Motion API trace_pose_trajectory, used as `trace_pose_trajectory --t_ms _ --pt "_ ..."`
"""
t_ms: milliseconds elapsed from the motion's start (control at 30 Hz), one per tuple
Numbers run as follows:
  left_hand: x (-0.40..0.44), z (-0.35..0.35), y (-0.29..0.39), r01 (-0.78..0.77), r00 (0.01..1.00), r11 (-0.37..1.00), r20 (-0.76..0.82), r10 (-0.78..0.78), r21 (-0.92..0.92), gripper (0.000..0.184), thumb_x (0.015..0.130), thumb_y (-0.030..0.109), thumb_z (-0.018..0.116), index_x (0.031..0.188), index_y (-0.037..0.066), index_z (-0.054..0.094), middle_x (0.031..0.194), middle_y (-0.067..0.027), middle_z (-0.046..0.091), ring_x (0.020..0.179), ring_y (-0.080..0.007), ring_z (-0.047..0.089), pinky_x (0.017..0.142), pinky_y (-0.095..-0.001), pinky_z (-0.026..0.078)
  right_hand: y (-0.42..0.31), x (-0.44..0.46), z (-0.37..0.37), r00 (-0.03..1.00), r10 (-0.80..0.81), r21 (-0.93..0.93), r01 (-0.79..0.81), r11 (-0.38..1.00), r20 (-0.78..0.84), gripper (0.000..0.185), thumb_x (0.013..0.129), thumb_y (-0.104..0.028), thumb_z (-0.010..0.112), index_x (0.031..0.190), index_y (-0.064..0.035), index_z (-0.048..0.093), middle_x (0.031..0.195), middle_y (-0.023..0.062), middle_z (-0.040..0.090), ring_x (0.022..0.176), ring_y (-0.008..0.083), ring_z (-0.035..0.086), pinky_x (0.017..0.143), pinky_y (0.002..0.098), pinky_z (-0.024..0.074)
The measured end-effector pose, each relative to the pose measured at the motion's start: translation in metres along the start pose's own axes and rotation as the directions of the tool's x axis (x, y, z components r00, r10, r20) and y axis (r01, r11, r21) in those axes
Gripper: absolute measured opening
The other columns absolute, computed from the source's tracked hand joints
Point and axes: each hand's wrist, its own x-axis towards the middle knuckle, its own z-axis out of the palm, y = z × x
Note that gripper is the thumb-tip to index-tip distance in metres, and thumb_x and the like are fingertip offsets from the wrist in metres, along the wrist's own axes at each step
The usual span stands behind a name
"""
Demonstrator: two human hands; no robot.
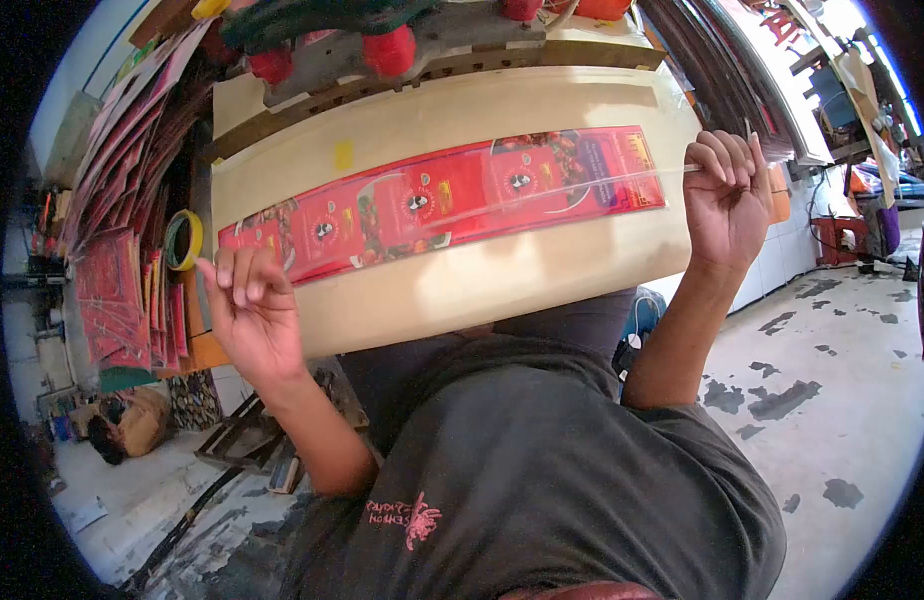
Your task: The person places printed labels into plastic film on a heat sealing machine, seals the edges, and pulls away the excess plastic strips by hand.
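A long red printed strip (469, 197) with food pictures and repeated round logos lies across the pale board. Above it a thin clear strip (582, 184), like transparent tape, stretches between my hands. My right hand (727, 200), palm up with curled fingers, grips its end past the print's right end. My left hand (254, 310) is at the print's lower left corner, fingers bent and thumb raised; the clear strip fades from sight towards it, and its grip appears closed on that end. A yellow tape roll (184, 240) stands just beyond my left fingertips.
The pale board (542, 280) slopes in front of my lap. Stacks of red printed sheets (112, 290) stand at the left. A metal bar with red knobs (389, 50) crosses the far side. Another person (132, 425) is low at the left. Peeling floor (842, 400) shows at right.
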Motion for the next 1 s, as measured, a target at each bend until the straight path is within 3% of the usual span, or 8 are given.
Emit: trace_pose_trajectory --t_ms 67,200,267,400,467,500,667,1000 --pt "-0.001 -0.005 0.004 -0.076 0.994 0.995 -0.071 0.081 0.069 0.030 0.107 0.024 0.047 0.084 0.005 0.047 0.073 -0.0042 0.043 0.076 -0.0166 0.050 0.095 -0.0387 0.054 -0.001 -0.003 -0.002 0.999 -0.031 -0.057 0.030 0.998 -0.021 0.032 0.103 -0.013 0.048 0.073 -0.0085 0.042 0.067 0.0010 0.036 0.066 0.0141 0.036 0.066 0.0303 0.0367" --pt "-0.003 -0.014 0.012 -0.096 0.995 0.993 -0.035 0.098 0.065 0.028 0.107 0.024 0.047 0.088 0.004 0.049 0.077 -0.0061 0.047 0.083 -0.0207 0.055 0.110 -0.0486 0.047 -0.009 -0.006 -0.009 0.981 -0.184 -0.288 0.158 0.944 -0.066 0.024 0.104 -0.018 0.051 0.086 -0.0036 0.056 0.080 0.0060 0.053 0.080 0.0197 0.051 0.085 0.0357 0.0464" --pt "-0.004 -0.013 0.013 -0.086 0.996 0.996 -0.021 0.087 0.034 0.028 0.107 0.023 0.047 0.086 0.005 0.048 0.075 -0.0048 0.044 0.078 -0.0196 0.052 0.108 -0.0473 0.049 -0.016 -0.006 -0.013 0.985 -0.173 -0.365 0.159 0.917 -0.007 0.023 0.104 -0.021 0.052 0.093 -0.0030 0.061 0.091 0.0079 0.062 0.091 0.0221 0.059 0.095 0.0394 0.0494" --pt "-0.004 -0.006 0.009 -0.032 0.997 0.999 0.074 0.033 -0.007 0.031 0.107 0.024 0.046 0.082 0.006 0.046 0.071 -0.0033 0.041 0.073 -0.0178 0.048 0.105 -0.0448 0.051 -0.017 -0.009 -0.012 0.980 -0.198 -0.389 0.168 0.906 -0.038 0.022 0.104 -0.020 0.052 0.093 -0.0033 0.062 0.091 0.0077 0.062 0.091 0.0216 0.059 0.093 0.0393 0.0503" --pt "-0.004 0.000 0.006 -0.070 0.991 0.995 0.122 0.061 0.073 0.034 0.108 0.026 0.044 0.079 0.009 0.042 0.066 -0.0011 0.035 0.066 -0.0144 0.040 0.086 -0.0364 0.053 -0.016 -0.009 -0.012 0.979 -0.197 -0.381 0.162 0.910 -0.056 0.022 0.104 -0.019 0.052 0.093 -0.0033 0.062 0.091 0.0069 0.062 0.091 0.0209 0.059 0.093 0.0389 0.0505" --pt "-0.005 0.001 0.005 -0.070 0.991 0.995 0.121 0.061 0.073 0.034 0.108 0.026 0.044 0.079 0.009 0.042 0.066 -0.0011 0.035 0.066 -0.0144 0.040 0.086 -0.0364 0.053 -0.017 -0.009 -0.013 0.979 -0.196 -0.381 0.160 0.911 -0.058 0.022 0.104 -0.019 0.052 0.093 -0.0033 0.062 0.091 0.0069 0.062 0.091 0.0209 0.059 0.093 0.0389 0.0505" --pt "-0.005 0.007 0.003 -0.131 0.976 0.989 0.182 0.115 0.073 0.036 0.108 0.028 0.044 0.076 0.011 0.040 0.063 0.0014 0.030 0.060 -0.0108 0.030 0.063 -0.0284 0.036 -0.018 -0.010 -0.014 0.990 -0.130 -0.250 0.111 0.962 -0.062 0.020 0.103 -0.017 0.053 0.093 -0.0016 0.061 0.090 0.0070 0.061 0.091 0.0199 0.059 0.094 0.0395 0.0508" --pt "-0.009 0.009 0.004 -0.161 0.969 0.974 0.213 0.125 0.160 0.036 0.108 0.027 0.044 0.076 0.012 0.039 0.062 0.0019 0.029 0.060 -0.0108 0.030 0.061 -0.0285 0.037 -0.027 -0.006 -0.020 0.996 -0.092 -0.190 0.089 0.978 -0.007 0.016 0.103 -0.011 0.051 0.097 0.0017 0.057 0.088 0.0087 0.060 0.087 0.0190 0.060 0.088 0.0371 0.0565"
